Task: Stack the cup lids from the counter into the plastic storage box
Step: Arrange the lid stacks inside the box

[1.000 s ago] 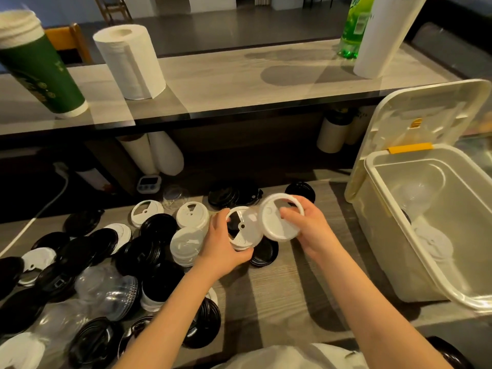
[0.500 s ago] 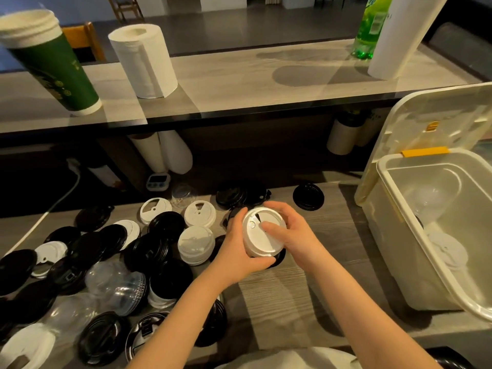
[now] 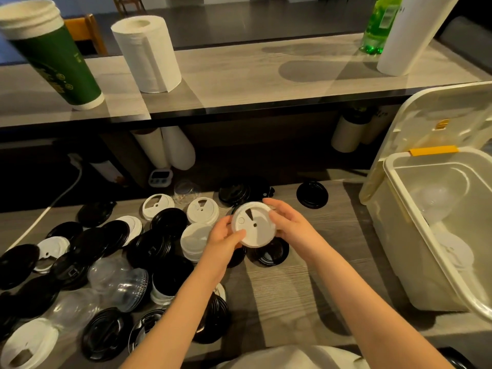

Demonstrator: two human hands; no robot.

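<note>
Both hands hold a small stack of white cup lids (image 3: 254, 226) above the counter's middle. My left hand (image 3: 223, 242) grips its left and lower edge, thumb over the rim. My right hand (image 3: 286, 222) curls round its right edge. Many loose lids lie on the counter (image 3: 292, 288) to the left: black lids (image 3: 159, 249), white lids (image 3: 202, 211) and clear dome lids (image 3: 119, 283). The plastic storage box (image 3: 415, 235) stands open at the right, its lid (image 3: 439, 115) tipped back, with a few pale lids (image 3: 452, 251) inside.
A raised shelf behind the counter carries a green cup stack (image 3: 53, 57), a paper towel roll (image 3: 147, 54), a green bottle (image 3: 380, 25) and a white roll (image 3: 410, 35). A small timer (image 3: 159, 177) and a white cable (image 3: 53, 203) sit at the counter's back.
A second ago my right hand held one white lid apart from the stack in my left hand. That lid now sits on the stack, and both hands hold it together.
</note>
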